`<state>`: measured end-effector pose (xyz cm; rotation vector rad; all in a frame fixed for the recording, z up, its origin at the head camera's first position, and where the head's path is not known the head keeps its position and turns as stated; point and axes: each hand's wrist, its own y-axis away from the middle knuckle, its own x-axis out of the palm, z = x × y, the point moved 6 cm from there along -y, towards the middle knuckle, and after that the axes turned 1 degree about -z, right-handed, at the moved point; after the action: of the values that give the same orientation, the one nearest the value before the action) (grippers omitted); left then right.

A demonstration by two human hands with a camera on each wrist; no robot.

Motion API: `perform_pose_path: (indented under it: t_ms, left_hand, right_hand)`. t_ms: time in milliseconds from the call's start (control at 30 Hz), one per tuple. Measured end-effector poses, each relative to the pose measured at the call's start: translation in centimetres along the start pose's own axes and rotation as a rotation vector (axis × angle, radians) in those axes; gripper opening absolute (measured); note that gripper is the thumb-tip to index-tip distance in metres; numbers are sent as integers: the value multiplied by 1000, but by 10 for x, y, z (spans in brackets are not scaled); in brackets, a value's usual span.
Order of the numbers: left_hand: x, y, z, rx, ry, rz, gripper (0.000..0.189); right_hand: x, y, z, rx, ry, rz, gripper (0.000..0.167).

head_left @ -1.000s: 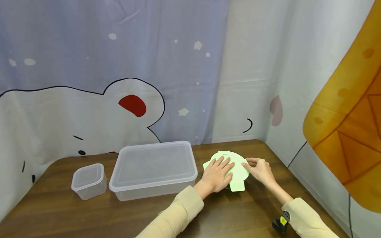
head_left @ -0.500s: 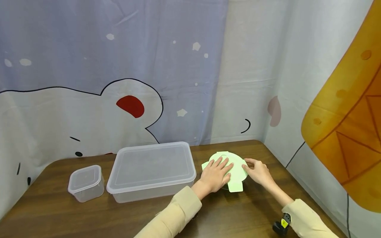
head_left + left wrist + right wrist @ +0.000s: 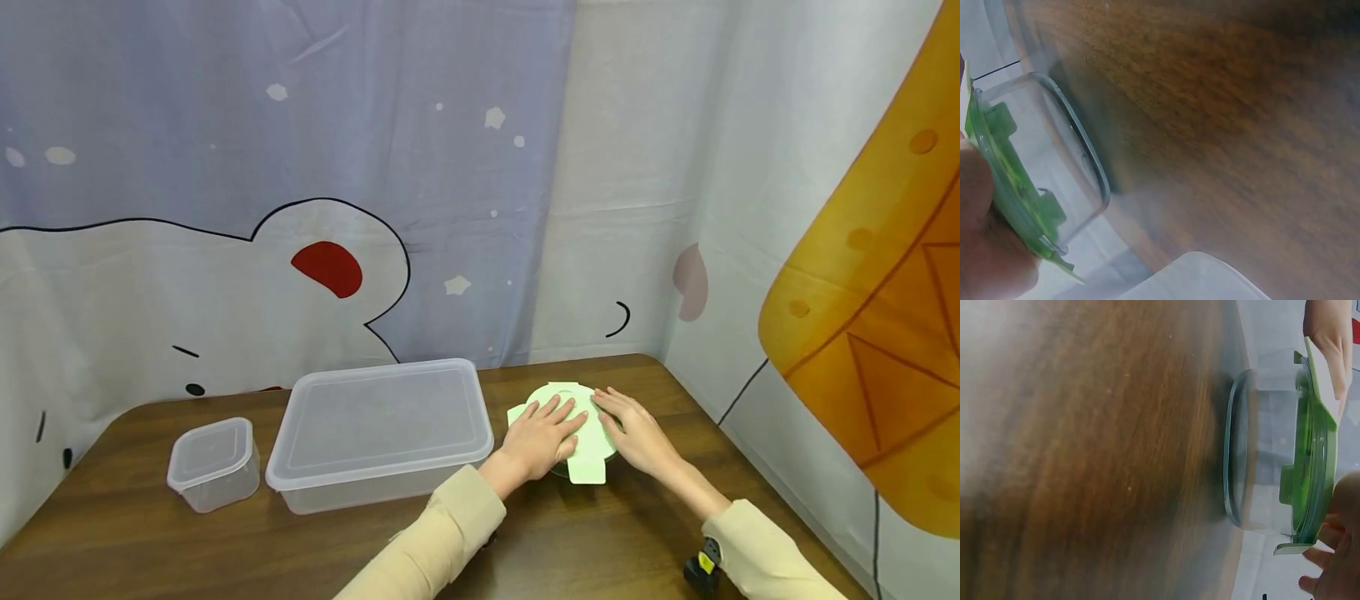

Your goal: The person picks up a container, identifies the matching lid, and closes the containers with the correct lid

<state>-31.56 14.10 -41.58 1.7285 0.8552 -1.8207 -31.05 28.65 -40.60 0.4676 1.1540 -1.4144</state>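
Note:
A round glass food container (image 3: 1269, 425) with a light green snap lid (image 3: 591, 437) stands on the table at the right in the head view. My left hand (image 3: 536, 442) lies flat on the lid with its fingers spread. Extended fingers of my right hand (image 3: 637, 429) rest on the lid's right edge. The front flap (image 3: 587, 472) juts outward from the rim. In the right wrist view another flap (image 3: 1291, 549) also sticks out, and the glass below the lid shows no contents.
Left of the glass container stands a large rectangular clear plastic box (image 3: 378, 421) with its lid on. A small lidded plastic box (image 3: 213, 462) is farther left. Patterned curtains (image 3: 480, 167) hang behind and to the right of the brown wooden table (image 3: 225, 558).
My right hand has moved from the lid's right side flap up onto its top edge, its fingers straightening. My left hand stays on the lid.

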Motion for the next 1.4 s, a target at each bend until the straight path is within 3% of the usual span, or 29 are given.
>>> perform_pose_path:
  t_ms: [167,367,533,800,1033,1233,1400]
  left_hand:
    - [-2,0,1,-21,82,-51,47]
    - [-9,1,2,-43,140,-162,43]
    - [-10,1,3,-71,147,-151,51]
    - [-8,1,9,-213,142,-139,67]
    - [-14,9,14,-303,179,-244,74]
    - [-22,14,14,-362,117,-359,84]
    - [-33,15,21,-424,166,-389,63]
  right_hand:
    - [5,-7,4,-64,16,62,40]
    - [5,-13,10,-127,63,102,41]
    - [6,-15,12,-188,82,128,40]
    - [11,-17,12,-233,90,216,45]
    - [14,-17,13,-246,111,243,46]
    - [17,-15,12,-261,133,248,47]
    - [17,-15,13,-256,124,247,47]
